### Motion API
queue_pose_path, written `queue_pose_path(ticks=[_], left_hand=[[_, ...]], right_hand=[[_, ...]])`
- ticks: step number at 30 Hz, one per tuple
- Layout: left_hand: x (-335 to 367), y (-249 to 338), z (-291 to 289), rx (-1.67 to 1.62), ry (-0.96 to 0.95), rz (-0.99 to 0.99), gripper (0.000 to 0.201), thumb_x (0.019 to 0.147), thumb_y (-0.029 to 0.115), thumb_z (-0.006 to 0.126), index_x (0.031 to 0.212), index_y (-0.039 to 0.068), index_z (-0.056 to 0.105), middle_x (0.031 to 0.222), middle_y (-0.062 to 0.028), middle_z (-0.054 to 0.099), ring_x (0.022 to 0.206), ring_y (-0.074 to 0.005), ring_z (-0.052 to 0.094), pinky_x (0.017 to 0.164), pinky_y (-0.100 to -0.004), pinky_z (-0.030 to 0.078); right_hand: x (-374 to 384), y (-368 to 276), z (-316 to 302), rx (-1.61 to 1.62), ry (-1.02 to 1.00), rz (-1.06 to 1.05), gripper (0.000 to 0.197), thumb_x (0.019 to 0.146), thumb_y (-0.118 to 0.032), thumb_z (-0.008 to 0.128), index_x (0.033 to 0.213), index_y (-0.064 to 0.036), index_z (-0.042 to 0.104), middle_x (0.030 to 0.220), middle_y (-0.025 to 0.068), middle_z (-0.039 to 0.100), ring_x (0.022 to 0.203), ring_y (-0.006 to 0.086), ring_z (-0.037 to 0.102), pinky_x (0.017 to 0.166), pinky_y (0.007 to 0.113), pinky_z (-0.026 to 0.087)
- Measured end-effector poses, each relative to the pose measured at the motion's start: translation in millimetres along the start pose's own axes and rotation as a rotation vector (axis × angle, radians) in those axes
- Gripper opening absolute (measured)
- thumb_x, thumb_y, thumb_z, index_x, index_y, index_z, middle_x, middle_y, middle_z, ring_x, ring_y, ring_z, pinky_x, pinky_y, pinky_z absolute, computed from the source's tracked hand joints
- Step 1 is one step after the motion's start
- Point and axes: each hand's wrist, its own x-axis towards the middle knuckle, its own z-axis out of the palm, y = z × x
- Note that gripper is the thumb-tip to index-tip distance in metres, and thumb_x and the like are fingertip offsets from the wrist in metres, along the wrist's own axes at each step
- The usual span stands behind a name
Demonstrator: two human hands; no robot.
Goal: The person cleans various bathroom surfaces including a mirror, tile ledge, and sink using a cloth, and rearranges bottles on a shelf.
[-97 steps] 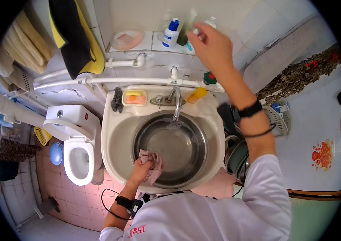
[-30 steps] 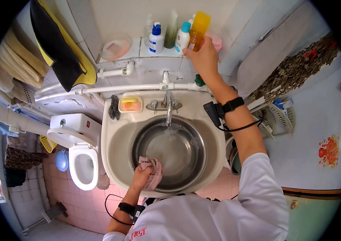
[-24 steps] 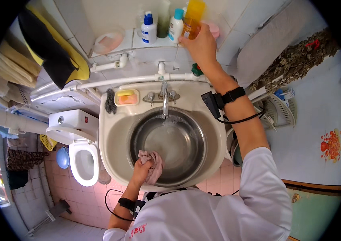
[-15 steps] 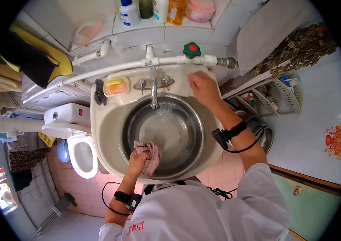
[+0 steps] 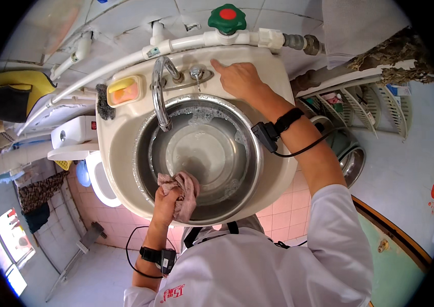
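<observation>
A steel basin (image 5: 150, 138) with soapy water sits inside the cream sink (image 5: 117, 153). My left hand (image 5: 167, 197) grips a wet pinkish cloth (image 5: 186, 192) at the basin's near rim. My right hand (image 5: 237, 79) rests flat on the sink's back ledge, fingers spread, just right of the tap handle (image 5: 195, 74). The curved chrome faucet (image 5: 160, 100) reaches over the basin. Nothing is in my right hand.
A yellow soap dish (image 5: 123, 91) and a dark scrubber (image 5: 105, 101) lie on the sink's left ledge. A white pipe with a green valve (image 5: 227, 18) runs behind. A toilet (image 5: 97, 176) stands left, wire racks (image 5: 360, 102) and a pot (image 5: 350, 161) right.
My right hand put a yellow bottle on the upper shelf, then came down to the sink ledge by the tap. My view tilted down toward the basin. The left hand kept holding the cloth.
</observation>
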Motion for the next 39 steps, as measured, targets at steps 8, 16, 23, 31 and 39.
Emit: queue_pose_path(ticks=[8, 16, 23, 31, 39], left_hand=[[11.5, -0.1, 17.2, 0.083, -0.012, 0.008, 0.016, 0.107, 0.008, 0.076, 0.119, 0.001, 0.083, 0.107, -0.0014, 0.083, 0.098, -0.0134, 0.078, 0.089, -0.0319, 0.062], [1.3, 14.0, 2.8, 0.012, 0.024, 0.027, 0.017, 0.108, 0.008, 0.077, 0.121, 0.0, 0.083, 0.107, -0.0014, 0.083, 0.099, -0.0129, 0.078, 0.09, -0.0321, 0.062], [-11.3, 19.5, -47.4, 0.035, -0.048, 0.046, 0.015, 0.106, 0.008, 0.079, 0.118, 0.0, 0.085, 0.108, -0.0014, 0.084, 0.099, -0.0128, 0.078, 0.091, -0.0322, 0.062], [-19.8, 26.5, -126.5, 0.067, -0.126, 0.024, 0.022, 0.105, 0.012, 0.082, 0.121, -0.002, 0.084, 0.112, -0.0032, 0.085, 0.103, -0.0139, 0.079, 0.094, -0.034, 0.064], [-68.6, 54.1, -260.9, 0.067, -0.291, 0.134, 0.015, 0.103, 0.014, 0.084, 0.11, 0.002, 0.086, 0.106, -0.0021, 0.085, 0.1, -0.0121, 0.077, 0.093, -0.0351, 0.063]], right_hand=[[-1.2, 7.9, 4.8, 0.031, 0.008, -0.018, 0.053, 0.111, -0.018, 0.069, 0.163, -0.011, 0.074, 0.088, 0.015, 0.085, 0.086, 0.0379, 0.084, 0.081, 0.053, 0.065], [-59.6, 5.8, -1.9, 0.143, 0.098, -0.052, 0.038, 0.115, -0.041, 0.077, 0.142, -0.0153, 0.082, 0.105, 0.0098, 0.084, 0.104, 0.035, 0.083, 0.085, 0.053, 0.065], [-88.2, -30.8, 6.6, 0.011, 0.162, -0.097, 0.024, 0.11, -0.028, 0.083, 0.131, -0.0169, 0.083, 0.113, 0.0031, 0.078, 0.103, 0.0314, 0.08, 0.086, 0.046, 0.068], [-93.2, -75.2, 39.8, -0.067, 0.191, -0.11, 0.005, 0.108, -0.014, 0.08, 0.113, -0.0132, 0.082, 0.113, 0.0051, 0.075, 0.104, 0.0311, 0.079, 0.085, 0.047, 0.067], [-82.6, -280.8, -15.4, 0.116, 0.172, 0.182, 0.011, 0.118, -0.016, 0.075, 0.115, -0.0061, 0.079, 0.116, 0.015, 0.08, 0.103, 0.0383, 0.08, 0.091, 0.049, 0.063]])
